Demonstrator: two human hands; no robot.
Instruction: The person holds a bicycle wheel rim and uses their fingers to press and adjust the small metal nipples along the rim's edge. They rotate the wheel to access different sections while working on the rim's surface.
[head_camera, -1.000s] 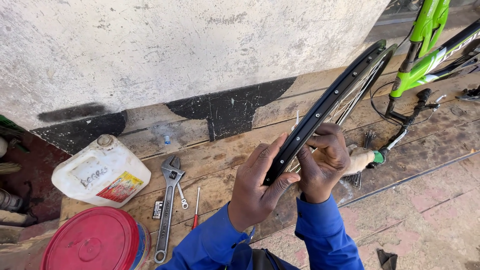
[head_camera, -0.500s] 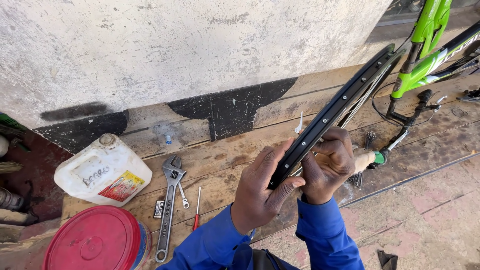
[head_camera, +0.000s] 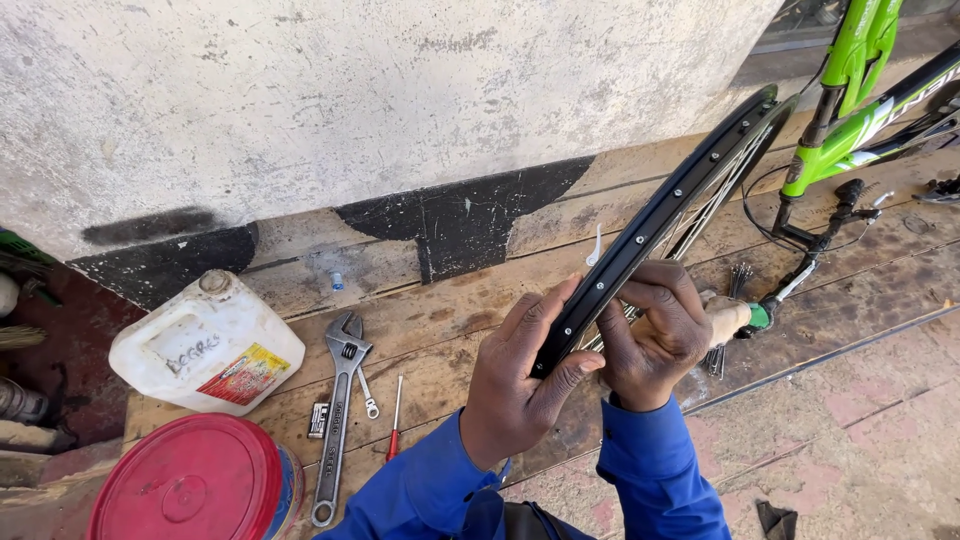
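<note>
- Nearest, our left hand (head_camera: 515, 385) and right hand (head_camera: 655, 335) both close around the black wheel rim (head_camera: 655, 220), which slants up to the right.
- Beside them we see a wrench (head_camera: 338, 415) and red screwdriver (head_camera: 396, 420) on wooden boards (head_camera: 450, 330).
- Farther off, a green bicycle frame (head_camera: 860, 90) stands against the wall (head_camera: 380, 100).

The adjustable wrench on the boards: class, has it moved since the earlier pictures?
No. The adjustable wrench lies in the same spot, between the white jug and the red screwdriver, as before.

the hands (head_camera: 590, 370) hide the near end of the black rim (head_camera: 660, 215); the red lid (head_camera: 185, 485) is cut off below.
</note>
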